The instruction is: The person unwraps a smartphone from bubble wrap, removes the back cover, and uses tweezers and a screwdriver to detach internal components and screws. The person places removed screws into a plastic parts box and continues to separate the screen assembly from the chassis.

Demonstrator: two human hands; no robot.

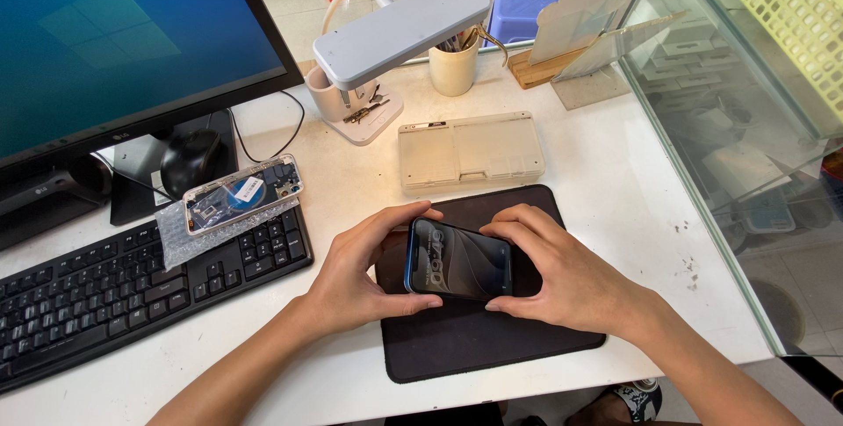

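phone [460, 259] lies screen-up over the dark mat [474, 338] on the tabletop [615, 180]; left hand [356, 272] and right hand [562, 277] each pinch an end, grip closed on its edges, steadying it flat.

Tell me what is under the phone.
Under the phone, held by the left hand and right hand, lies a dark work mat on the white table. Its underside is hidden.

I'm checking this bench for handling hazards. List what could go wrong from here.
1. The phone is pinched by its edges between the left hand and right hand; a slip could drop it onto the dark mat.
2. The opened phone back lies on the keyboard edge and might get knocked off.
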